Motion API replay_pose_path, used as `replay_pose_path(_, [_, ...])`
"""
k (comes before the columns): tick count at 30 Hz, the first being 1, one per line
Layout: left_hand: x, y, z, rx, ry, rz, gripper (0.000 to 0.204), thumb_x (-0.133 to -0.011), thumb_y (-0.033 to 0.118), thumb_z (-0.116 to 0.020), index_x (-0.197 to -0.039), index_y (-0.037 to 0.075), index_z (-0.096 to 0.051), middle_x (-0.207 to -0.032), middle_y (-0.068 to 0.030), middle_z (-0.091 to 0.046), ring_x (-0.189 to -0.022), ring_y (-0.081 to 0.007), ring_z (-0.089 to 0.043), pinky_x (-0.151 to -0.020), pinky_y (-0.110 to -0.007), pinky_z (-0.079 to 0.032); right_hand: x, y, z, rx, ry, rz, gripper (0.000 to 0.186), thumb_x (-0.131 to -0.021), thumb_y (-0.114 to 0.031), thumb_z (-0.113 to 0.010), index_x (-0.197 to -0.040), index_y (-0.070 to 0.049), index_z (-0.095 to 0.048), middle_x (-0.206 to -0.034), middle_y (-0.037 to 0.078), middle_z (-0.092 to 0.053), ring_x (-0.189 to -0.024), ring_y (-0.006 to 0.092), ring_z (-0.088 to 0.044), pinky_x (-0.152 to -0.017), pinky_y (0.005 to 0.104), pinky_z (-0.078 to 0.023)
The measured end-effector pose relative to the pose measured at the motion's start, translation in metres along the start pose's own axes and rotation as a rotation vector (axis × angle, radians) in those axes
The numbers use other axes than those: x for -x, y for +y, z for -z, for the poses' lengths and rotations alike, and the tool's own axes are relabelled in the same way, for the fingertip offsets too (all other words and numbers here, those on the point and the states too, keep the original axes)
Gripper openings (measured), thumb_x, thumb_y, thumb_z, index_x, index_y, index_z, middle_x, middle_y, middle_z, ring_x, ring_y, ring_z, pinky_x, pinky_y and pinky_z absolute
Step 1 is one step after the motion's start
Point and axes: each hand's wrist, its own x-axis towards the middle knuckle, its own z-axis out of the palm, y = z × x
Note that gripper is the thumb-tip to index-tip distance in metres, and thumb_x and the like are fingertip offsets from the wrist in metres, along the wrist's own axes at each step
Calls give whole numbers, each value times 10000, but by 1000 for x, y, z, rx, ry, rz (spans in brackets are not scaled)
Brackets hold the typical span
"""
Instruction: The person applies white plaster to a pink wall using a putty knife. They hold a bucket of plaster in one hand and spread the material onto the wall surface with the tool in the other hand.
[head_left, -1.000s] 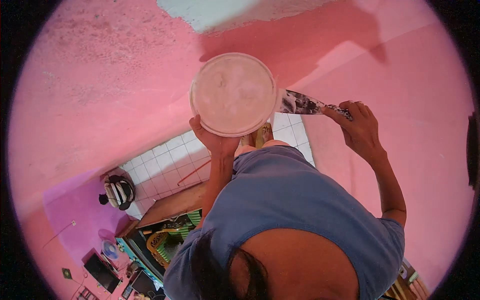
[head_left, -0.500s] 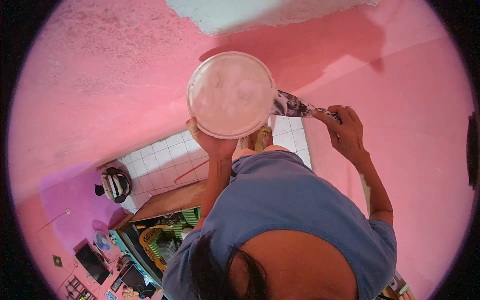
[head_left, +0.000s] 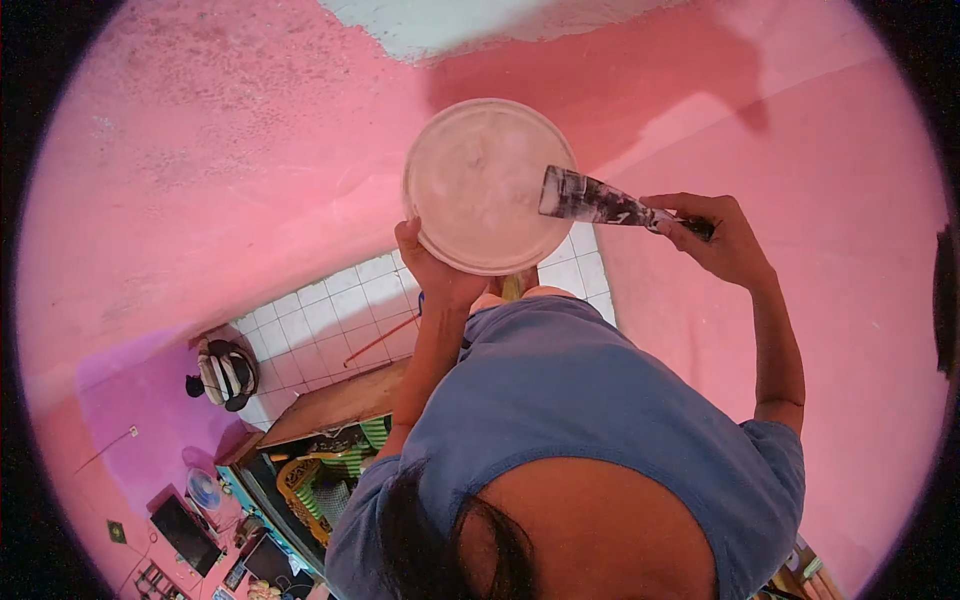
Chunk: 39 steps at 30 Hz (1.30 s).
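Observation:
My left hand grips a round, pale lid by its lower left edge, thumb at the rim; chalky, whitish smears cover its face. In my right hand is a putty knife with a dark blade streaked white, its tip over the right part of the lid; whether it touches is unclear.
A pink wall rises before me, with a bare whitish patch and another pink wall right. Below lie white floor tiles, a long red stick, a dark bundle, and a wooden cabinet of household items.
The putty knife has swung from beside the lid's right edge to over its face. The lid has shifted slightly right and up with my left hand.

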Motion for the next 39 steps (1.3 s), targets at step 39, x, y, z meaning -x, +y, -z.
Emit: replay_pose_path(39, [7,-36,-87,-189,66,68,693,-863,579,-355,-1374,111,-327,-1389,-153,-356,-1251,-343,-366,-1018,-526,-316,53,-65,36,437,469,482,334,-809,-105,-639,-1133,-112,-557,-967,101,-644,-771,244,-622,-665,363,-490])
